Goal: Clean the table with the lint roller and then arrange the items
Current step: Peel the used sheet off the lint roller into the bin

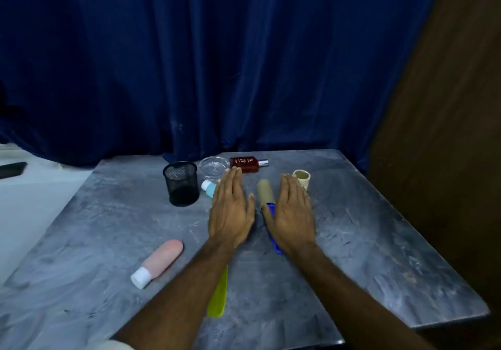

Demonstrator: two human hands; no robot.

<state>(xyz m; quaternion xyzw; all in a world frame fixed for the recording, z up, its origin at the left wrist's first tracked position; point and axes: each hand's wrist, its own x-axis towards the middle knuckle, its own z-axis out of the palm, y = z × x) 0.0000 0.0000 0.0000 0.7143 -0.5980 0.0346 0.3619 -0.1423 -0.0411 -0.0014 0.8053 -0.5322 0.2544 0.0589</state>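
The lint roller (pixel 266 190), a beige roll on a blue handle, lies on the grey marbled table (pixel 366 227) between my two hands. My left hand (pixel 231 210) hovers flat, palm down, fingers together, just left of the roller. My right hand (pixel 292 211) is flat too and covers part of the blue handle. Neither hand grips anything. A pink tube (pixel 160 261) with a white cap lies at the front left. A yellow-green flat item (pixel 219 295) is partly hidden under my left forearm.
At the back stand a black mesh cup (pixel 182 183), a clear glass dish (pixel 212 166), a lying dark red bottle (pixel 246 163), a small teal bottle (pixel 208 187) and a beige cup (pixel 302 177). A blue curtain hangs behind; a brown wall is at right.
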